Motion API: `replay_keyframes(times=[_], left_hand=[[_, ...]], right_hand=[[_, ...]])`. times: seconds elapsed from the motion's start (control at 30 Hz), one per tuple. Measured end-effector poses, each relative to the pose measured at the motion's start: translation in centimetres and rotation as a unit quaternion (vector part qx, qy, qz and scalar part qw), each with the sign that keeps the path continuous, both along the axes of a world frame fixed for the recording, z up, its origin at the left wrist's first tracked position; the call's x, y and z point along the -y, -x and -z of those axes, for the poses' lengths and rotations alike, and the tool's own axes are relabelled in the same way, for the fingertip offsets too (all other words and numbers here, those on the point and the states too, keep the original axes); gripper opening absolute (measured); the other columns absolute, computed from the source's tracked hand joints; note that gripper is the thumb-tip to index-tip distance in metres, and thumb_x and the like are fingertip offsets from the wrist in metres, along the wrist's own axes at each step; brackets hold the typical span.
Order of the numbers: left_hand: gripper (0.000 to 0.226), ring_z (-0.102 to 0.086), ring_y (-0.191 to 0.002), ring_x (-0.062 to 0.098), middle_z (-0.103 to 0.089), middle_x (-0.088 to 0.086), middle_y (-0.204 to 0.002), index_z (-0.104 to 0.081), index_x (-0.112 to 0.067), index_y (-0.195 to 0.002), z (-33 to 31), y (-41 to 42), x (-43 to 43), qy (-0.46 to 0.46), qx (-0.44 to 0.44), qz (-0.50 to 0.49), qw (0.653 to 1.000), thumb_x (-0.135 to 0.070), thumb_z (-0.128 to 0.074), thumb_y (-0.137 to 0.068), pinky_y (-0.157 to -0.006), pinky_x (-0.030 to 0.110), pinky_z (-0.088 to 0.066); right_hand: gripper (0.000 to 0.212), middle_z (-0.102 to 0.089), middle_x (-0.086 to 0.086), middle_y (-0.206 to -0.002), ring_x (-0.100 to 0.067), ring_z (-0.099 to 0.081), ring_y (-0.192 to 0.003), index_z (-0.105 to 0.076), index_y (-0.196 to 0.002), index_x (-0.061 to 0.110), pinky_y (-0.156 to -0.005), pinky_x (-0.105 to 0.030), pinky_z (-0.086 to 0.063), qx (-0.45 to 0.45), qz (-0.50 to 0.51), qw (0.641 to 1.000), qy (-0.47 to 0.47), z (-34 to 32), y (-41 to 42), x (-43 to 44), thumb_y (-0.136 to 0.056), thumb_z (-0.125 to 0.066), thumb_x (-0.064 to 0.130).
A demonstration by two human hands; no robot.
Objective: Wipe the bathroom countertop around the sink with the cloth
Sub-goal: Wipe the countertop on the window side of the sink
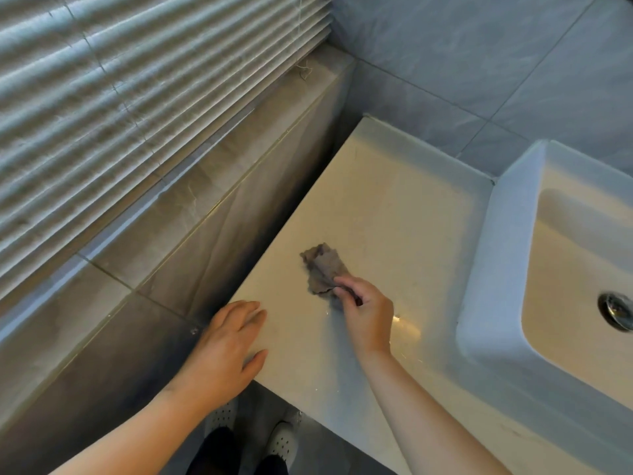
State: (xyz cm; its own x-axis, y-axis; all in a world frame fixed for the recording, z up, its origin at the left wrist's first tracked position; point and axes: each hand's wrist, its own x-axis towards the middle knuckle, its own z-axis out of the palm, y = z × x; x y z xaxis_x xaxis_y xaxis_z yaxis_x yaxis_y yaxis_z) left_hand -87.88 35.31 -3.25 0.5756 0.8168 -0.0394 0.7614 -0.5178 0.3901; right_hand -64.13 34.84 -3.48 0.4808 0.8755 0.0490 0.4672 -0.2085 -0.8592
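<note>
Right hand (367,310), fingers curled, grasps the crumpled cloth (323,270) mid-countertop (394,214). Left hand (228,347) lies flat, fingers released, on the countertop's front-left corner.

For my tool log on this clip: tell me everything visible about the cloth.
The cloth is a small, grey-brown, crumpled rag with ragged edges, looking like soft, worn fabric. It lies bunched on the cream countertop, left of the sink. The right hand pinches its near end with curled fingers; the left hand rests apart.

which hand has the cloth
The right hand, its fingers curled round the grey cloth on the countertop; the left hand rests flat at the counter's edge, holding nothing.
</note>
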Motion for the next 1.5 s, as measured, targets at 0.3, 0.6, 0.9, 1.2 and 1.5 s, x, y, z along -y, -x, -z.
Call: replay_keyframes(times=[0.3, 0.6, 0.9, 1.2, 1.5], left_hand=[[0.062, -0.037, -0.121, 0.020, -0.054, 0.008, -0.129, -0.064, -0.004, -0.118, -0.1, -0.7, 0.0, -0.008, -0.031, -0.008, 0.999, -0.049, -0.040, -0.083, -0.098, 0.033, -0.039], [0.065, -0.037, -0.122, 0.020, -0.053, 0.010, -0.131, -0.061, -0.002, -0.121, 0.2, -0.8, 0.2, -0.006, -0.038, -0.009, 0.999, -0.049, -0.040, -0.082, -0.098, 0.033, -0.037], [0.066, -0.036, -0.122, 0.020, -0.053, 0.009, -0.131, -0.061, -0.002, -0.122, -0.1, -1.0, 0.2, -0.007, -0.060, -0.010, 0.998, -0.051, -0.038, -0.083, -0.097, 0.032, -0.036], [0.071, -0.045, -0.122, 0.031, -0.052, 0.013, -0.134, -0.060, -0.002, -0.124, -0.1, -0.6, 0.1, 0.009, -0.095, 0.012, 0.995, -0.055, -0.037, -0.083, -0.101, 0.037, -0.033], [0.067, -0.049, -0.120, 0.025, -0.053, 0.009, -0.132, -0.057, -0.005, -0.126, -1.7, -3.0, 0.9, 0.013, -0.057, 0.068, 0.996, -0.052, -0.038, -0.083, -0.100, 0.031, -0.034]], right_hand=[[0.029, -0.071, 0.027, -0.080, 0.004, -0.066, -0.082, -0.073, -0.080, 0.034, -0.074, -0.007, -0.047, -0.151, 0.033, 0.988, 0.017, -2.7, 1.0, 4.5, -0.076, -0.074, 0.005], [0.018, -0.073, 0.002, -0.096, -0.001, -0.064, -0.083, -0.075, -0.093, 0.017, -0.076, -0.005, -0.046, -0.009, 0.133, 0.991, -0.021, -3.0, -9.4, 0.1, -0.081, -0.069, 0.006], [0.019, -0.072, 0.007, -0.094, 0.005, -0.062, -0.086, -0.075, -0.094, 0.019, -0.081, -0.005, -0.044, -0.029, 0.090, 0.995, 0.013, -0.3, -6.0, 2.1, -0.081, -0.070, 0.007], [0.026, -0.070, 0.019, -0.093, 0.006, -0.064, -0.093, -0.075, -0.088, 0.028, -0.086, -0.013, -0.048, -0.092, 0.013, 0.995, 0.046, -1.1, 0.3, 7.6, -0.079, -0.072, 0.004], [0.019, -0.073, 0.003, -0.097, -0.002, -0.066, -0.090, -0.074, -0.098, 0.012, -0.084, -0.014, -0.050, -0.043, 0.260, 0.963, -0.052, -3.6, -6.3, 6.9, -0.083, -0.068, 0.004]])
